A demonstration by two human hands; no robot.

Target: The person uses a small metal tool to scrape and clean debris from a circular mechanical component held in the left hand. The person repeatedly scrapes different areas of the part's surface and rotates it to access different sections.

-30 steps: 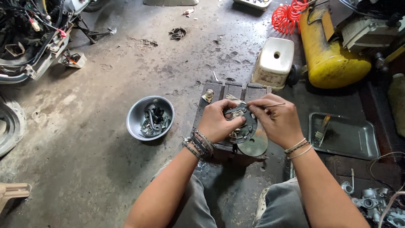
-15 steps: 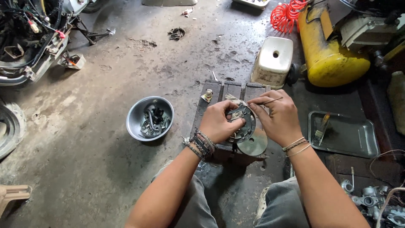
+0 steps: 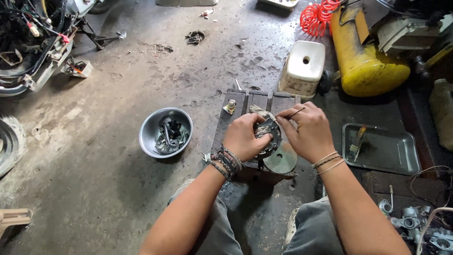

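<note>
My left hand [image 3: 244,135] grips a dark round metal plate [image 3: 270,137], holding it tilted above a small dark wooden bench [image 3: 250,101]. My right hand [image 3: 305,132] pinches a thin metal pick [image 3: 291,113] whose tip rests at the plate's upper edge. A grey metal disc [image 3: 281,161] lies on the bench just under the plate. A crumpled rag [image 3: 258,110] sits behind my hands, and a small bolt-like part [image 3: 231,106] stands at the bench's far left corner.
A grey metal bowl [image 3: 152,141] with bolts and parts sits on the concrete floor to the left. A metal tray [image 3: 396,156] with a brush lies to the right. A white plastic container [image 3: 304,68], yellow compressor tank [image 3: 365,56], motorcycle frame [image 3: 28,42] and carburetor parts [image 3: 415,226] surround.
The plate has tilted more upright in my left hand, and my right hand with the pick has shifted slightly left and up toward the plate's edge.
</note>
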